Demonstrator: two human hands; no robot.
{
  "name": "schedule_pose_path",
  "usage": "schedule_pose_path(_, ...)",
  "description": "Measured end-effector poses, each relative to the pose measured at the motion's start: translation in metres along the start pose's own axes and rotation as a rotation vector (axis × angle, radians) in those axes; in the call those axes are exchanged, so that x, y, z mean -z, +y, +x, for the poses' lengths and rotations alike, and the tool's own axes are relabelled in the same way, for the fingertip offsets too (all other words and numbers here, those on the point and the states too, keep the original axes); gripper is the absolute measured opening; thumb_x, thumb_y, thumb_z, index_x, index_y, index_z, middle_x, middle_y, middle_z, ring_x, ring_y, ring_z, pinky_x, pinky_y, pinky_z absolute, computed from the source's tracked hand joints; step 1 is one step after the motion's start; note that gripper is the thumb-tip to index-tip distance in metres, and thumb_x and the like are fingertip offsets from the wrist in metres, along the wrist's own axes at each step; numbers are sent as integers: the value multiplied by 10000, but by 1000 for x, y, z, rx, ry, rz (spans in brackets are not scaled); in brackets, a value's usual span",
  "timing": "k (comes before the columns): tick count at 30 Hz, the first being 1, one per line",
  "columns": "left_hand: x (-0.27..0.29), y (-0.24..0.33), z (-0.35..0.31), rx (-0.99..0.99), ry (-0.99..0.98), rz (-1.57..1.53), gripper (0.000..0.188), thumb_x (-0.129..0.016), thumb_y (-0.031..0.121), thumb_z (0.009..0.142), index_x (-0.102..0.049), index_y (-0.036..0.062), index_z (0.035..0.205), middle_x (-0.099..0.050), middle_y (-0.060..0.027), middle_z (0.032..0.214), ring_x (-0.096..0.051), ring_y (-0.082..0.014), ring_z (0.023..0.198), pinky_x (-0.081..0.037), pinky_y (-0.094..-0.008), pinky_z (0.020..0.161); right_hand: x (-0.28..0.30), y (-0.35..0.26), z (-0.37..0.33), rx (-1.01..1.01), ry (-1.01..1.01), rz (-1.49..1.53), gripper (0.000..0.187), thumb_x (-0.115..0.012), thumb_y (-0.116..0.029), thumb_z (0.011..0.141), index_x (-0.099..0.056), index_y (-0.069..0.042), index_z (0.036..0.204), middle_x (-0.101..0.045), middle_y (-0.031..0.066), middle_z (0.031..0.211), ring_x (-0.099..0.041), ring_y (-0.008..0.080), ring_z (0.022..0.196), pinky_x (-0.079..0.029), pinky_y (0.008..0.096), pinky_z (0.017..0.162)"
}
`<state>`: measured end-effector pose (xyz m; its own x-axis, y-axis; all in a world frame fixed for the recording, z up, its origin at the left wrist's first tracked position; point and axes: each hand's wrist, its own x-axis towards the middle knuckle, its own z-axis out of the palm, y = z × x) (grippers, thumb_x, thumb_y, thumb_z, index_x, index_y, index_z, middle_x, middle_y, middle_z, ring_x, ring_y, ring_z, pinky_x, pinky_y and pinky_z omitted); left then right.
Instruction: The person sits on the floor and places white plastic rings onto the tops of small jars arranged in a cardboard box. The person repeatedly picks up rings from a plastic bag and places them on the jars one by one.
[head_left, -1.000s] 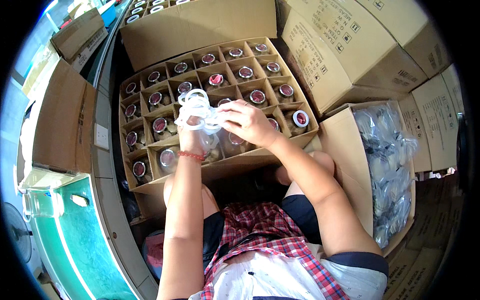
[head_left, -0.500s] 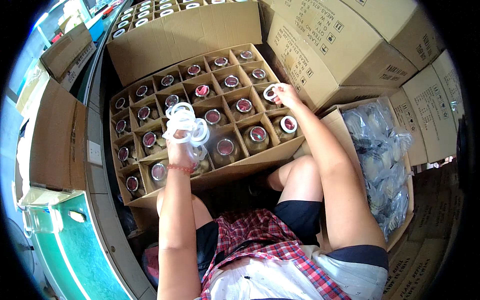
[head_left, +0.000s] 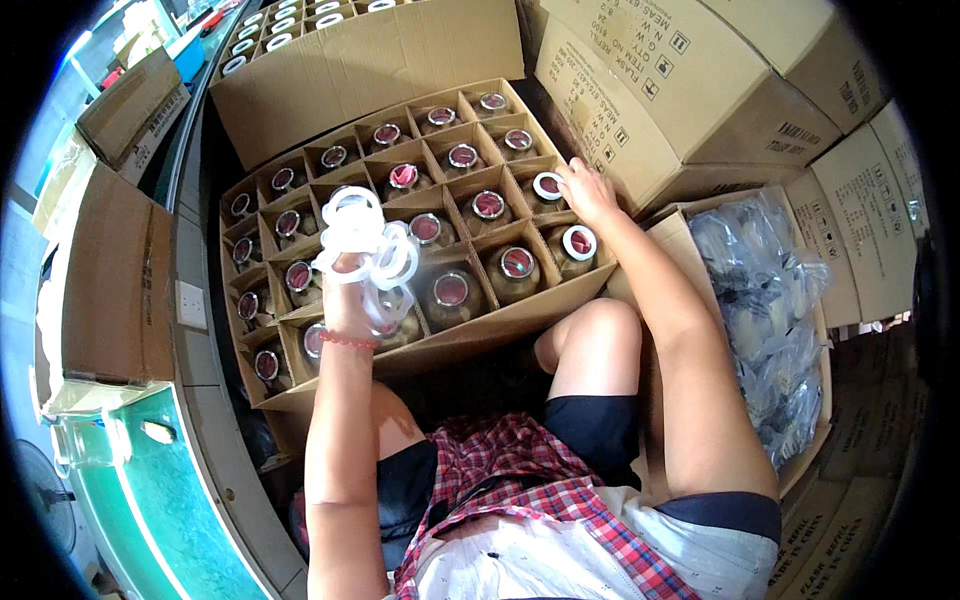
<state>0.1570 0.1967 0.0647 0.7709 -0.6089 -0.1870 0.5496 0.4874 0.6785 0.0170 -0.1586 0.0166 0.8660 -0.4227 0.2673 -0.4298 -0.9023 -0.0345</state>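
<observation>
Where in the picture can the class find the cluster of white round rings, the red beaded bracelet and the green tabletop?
Cluster of white round rings (head_left: 352,238): head view, cluster's middle.
Red beaded bracelet (head_left: 348,343): head view, middle beads.
Green tabletop (head_left: 175,480): head view, bare surface.

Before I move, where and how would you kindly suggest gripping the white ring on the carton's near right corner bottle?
Probably pinch the white ring by its outer rim from above: it faces up on its bottle, whose sides the carton walls and dividers hem in.
</observation>
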Motion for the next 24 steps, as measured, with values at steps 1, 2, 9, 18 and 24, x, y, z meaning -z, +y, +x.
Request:
schedule_pose_path(1, -11, 5, -1, 9, 9, 69, 393, -687, 207, 785, -558, 42, 1117, -635, -97, 983, -648, -208, 843, -554, -345, 711, -1, 1, -2, 56, 11, 9, 131, -579, -159, 826, -636, -89, 921, -560, 94, 1026, -578, 310, 927, -487, 453, 764)
schedule_pose_path(2, -14, 4, 6, -5, -55, 25, 354, -663, 193, 802, -565, 35, 1104, -639, -95, 972, -652, -202, 831, -557, -330, 704, -2, 4, -3, 145, 9, 27, 122, -579, -142, 809, -634, -90, 905, -570, 88, 1015, -568, 300, 936, -476, 445, 786)
schedule_pose_path(9, -29, 7, 28, 8, -181, -42, 347, -665, 168, 783, -575, 29, 1088, -648, -129, 935, -660, -238, 801, -576, -371, 693, -12, 27, -11, 328, -37, 261, 173, -583, -58, 745, -654, -48, 903, -625, 95, 1048, -564, 288, 1000, -449, 397, 882)
schedule_pose_path(18, 28, -8, 71, -36, -30, 44, 501, -703, 259, 766, -530, -5, 1155, -633, -189, 1051, -650, -311, 920, -553, -399, 808, -2, 13, -12, 408, 42, 125, 206, -599, -12, 733, -667, -37, 925, -612, 112, 1082, -558, 316, 997, -453, 385, 891)
schedule_pose_path(24, 14, -15, 75, -36, -99, 62, 428, -682, 187, 714, -575, 18, 1093, -636, -102, 985, -651, -196, 846, -556, -324, 733, -2, 12, -20, 264, -53, 155, 260, -568, 3, 774, -643, -27, 1021, -598, 140, 1121, -567, 320, 1009, -457, 393, 894)
